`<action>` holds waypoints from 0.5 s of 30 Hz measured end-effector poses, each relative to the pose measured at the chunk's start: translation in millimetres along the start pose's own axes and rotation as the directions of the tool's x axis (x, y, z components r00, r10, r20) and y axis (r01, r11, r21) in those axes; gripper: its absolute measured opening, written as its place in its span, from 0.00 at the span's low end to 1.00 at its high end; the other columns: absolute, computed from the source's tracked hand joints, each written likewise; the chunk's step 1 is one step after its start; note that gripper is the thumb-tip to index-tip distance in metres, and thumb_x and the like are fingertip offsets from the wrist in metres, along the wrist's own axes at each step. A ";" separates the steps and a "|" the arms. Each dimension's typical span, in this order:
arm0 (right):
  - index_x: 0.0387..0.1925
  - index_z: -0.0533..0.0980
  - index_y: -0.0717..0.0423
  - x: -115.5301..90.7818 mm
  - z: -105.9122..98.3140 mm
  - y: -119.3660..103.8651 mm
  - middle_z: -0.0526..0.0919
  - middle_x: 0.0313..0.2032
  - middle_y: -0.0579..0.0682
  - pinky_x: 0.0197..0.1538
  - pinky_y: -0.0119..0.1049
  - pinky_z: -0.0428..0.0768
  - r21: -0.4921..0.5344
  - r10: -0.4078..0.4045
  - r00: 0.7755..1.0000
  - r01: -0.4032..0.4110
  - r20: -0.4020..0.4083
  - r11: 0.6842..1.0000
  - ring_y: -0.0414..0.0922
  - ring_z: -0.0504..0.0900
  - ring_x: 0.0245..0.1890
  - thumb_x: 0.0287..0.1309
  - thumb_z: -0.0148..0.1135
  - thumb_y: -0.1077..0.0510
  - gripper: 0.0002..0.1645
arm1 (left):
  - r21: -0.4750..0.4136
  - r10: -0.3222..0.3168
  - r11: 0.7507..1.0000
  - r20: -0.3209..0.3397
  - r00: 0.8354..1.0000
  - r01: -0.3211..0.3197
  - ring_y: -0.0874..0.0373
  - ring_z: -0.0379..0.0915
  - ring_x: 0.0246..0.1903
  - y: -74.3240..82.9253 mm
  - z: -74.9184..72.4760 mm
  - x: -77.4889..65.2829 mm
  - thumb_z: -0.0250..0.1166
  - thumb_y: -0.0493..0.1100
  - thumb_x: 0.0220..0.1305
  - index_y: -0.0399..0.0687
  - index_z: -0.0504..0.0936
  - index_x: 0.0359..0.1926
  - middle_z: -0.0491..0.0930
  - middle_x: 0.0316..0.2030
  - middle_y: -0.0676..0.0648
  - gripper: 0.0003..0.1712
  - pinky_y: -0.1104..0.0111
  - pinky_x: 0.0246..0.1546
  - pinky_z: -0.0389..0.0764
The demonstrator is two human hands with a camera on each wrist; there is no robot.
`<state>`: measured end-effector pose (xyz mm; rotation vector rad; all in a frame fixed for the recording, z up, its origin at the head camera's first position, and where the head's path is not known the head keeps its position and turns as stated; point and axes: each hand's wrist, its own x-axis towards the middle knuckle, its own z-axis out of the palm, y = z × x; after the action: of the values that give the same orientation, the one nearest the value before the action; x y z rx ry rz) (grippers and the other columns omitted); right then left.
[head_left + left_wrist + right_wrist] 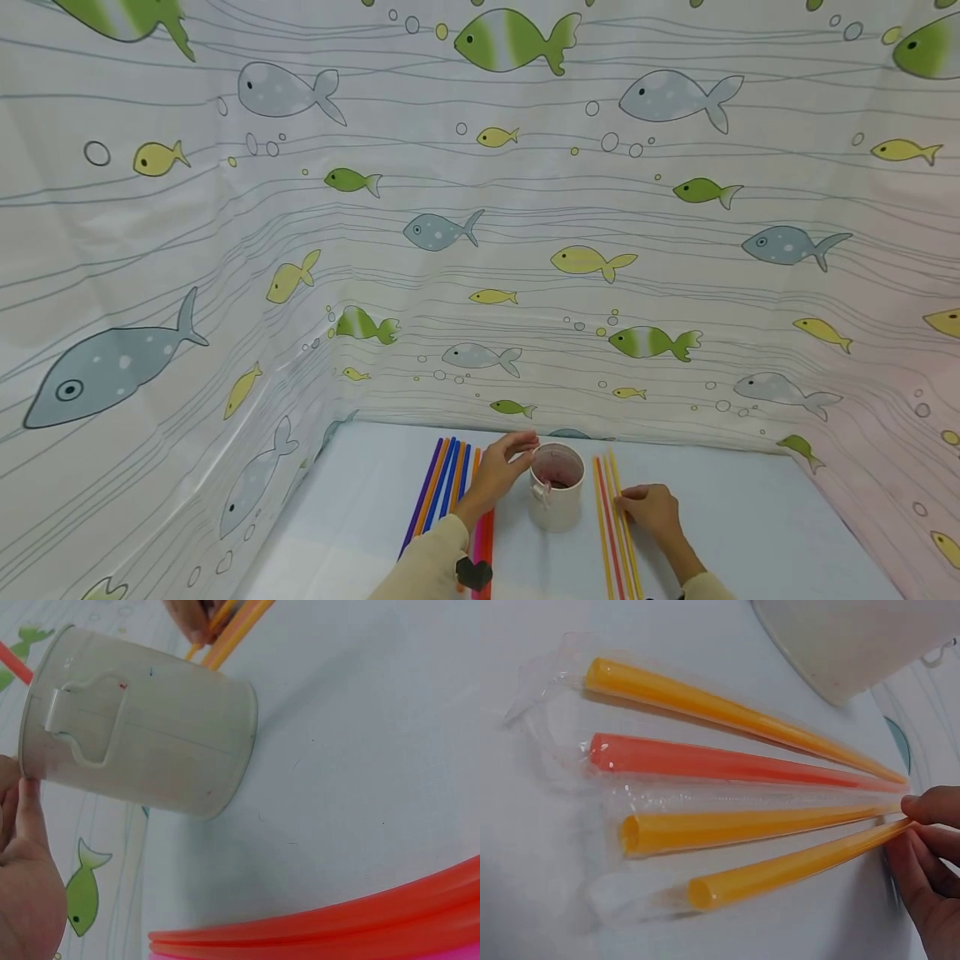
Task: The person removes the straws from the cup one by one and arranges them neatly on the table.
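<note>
A white metal cup (556,504) with a small wire-like handle stands on the table, reddish inside. My left hand (498,472) reaches to its left side, and a fingertip (30,802) touches the rim in the left wrist view. Right of the cup lie several straws in clear plastic wrapping: yellow ones and a red straw (727,763). My right hand (652,510) pinches the outermost yellow straw (795,866) between thumb and fingertips near its far end.
Left of the cup lie more straws: purple (422,497), blue and orange ones, with red straws (322,926) and a pink one nearest the cup. The white table (750,517) is enclosed by a fish-patterned curtain (525,192) at the back and sides.
</note>
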<state>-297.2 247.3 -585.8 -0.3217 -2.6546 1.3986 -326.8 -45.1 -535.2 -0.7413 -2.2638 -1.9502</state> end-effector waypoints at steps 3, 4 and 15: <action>0.29 0.84 0.67 0.1 0.5 1.7 0.84 0.20 0.50 0.24 0.33 0.79 -0.001 -0.019 1.000 0.019 -0.010 1.000 0.42 0.82 0.18 0.46 0.73 0.60 0.12 | -0.001 -0.001 1.000 -0.001 1.000 0.001 0.48 0.73 0.58 0.5 0.4 0.2 0.59 0.37 0.70 0.38 0.72 0.62 0.77 0.57 0.40 0.21 0.66 0.58 0.73; 0.29 0.84 0.67 0.0 0.8 1.9 0.84 0.20 0.50 0.24 0.32 0.79 -0.001 -0.021 1.000 0.021 -0.015 1.000 0.42 0.82 0.18 0.46 0.73 0.60 0.12 | -0.004 -0.003 1.000 0.002 1.000 0.003 0.47 0.72 0.59 0.9 0.4 0.2 0.59 0.36 0.70 0.37 0.72 0.63 0.76 0.57 0.40 0.22 0.66 0.58 0.73; 0.30 0.83 0.69 -1.2 0.7 -3.4 0.84 0.21 0.51 0.24 0.34 0.82 0.015 0.008 1.000 -0.008 -0.001 1.000 0.42 0.82 0.19 0.48 0.71 0.60 0.13 | -0.045 -0.005 0.999 -0.001 1.000 0.005 0.41 0.71 0.59 -0.4 -0.1 1.7 0.58 0.33 0.70 0.37 0.73 0.62 0.75 0.57 0.35 0.20 0.65 0.58 0.73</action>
<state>-296.7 244.6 -583.4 -0.3318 -2.6438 1.4189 -328.5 -44.7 -534.9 -0.7396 -2.2302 -2.0088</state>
